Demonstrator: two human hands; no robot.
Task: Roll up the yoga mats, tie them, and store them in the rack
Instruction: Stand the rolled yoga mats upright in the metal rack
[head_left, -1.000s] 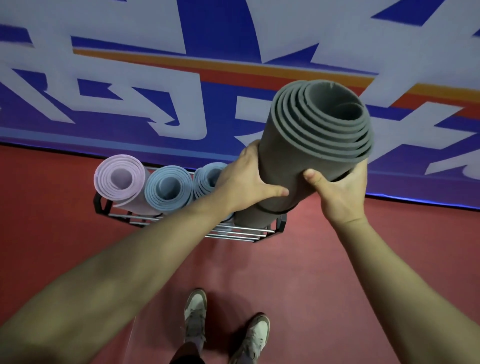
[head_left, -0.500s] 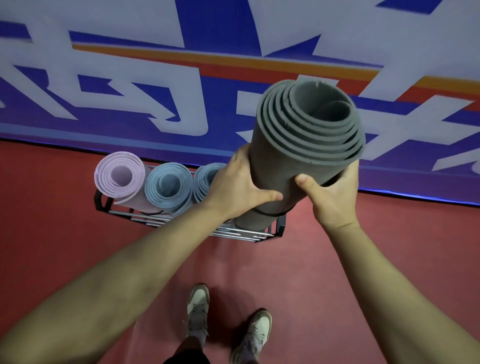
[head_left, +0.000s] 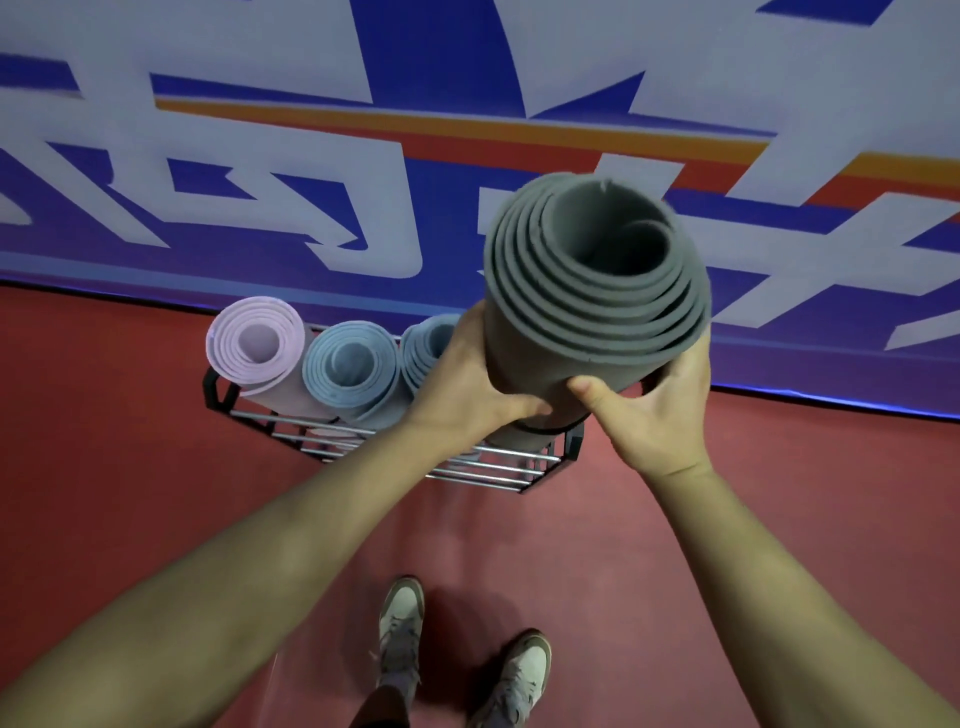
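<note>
Down at the bottom, two pale sneakers are planted on the red floor, and both bare forearms reach up and away toward the work.

Here's the grip. The left hand wraps the left flank of the grey mat, thumb curled across the front and fingers out of sight behind the roll. The right hand cups the other side, thumb pressed to the front and fingers curled round the far edge. The mat stands nearly upright, leaning toward the camera, its lower end at the right end of the rack. Whether it touches the base, I can't tell.

A dark band circles the roll low down. It looks like the tie, so rolling and tying seem finished, and this is the storing step. The next move calls for a straight, guided drop into that last slot, then a clean release.

The grey mat is thick, matte foam, its spiral loose at the core, so it should give under the palms. The rack is black-framed, with shiny metal rails along the front.

Beyond the hands, a pink mat and two blue mats stand side by side in it, each a tidy coil. Behind everything hangs a glossy banner in blue, white, orange and red.
</note>
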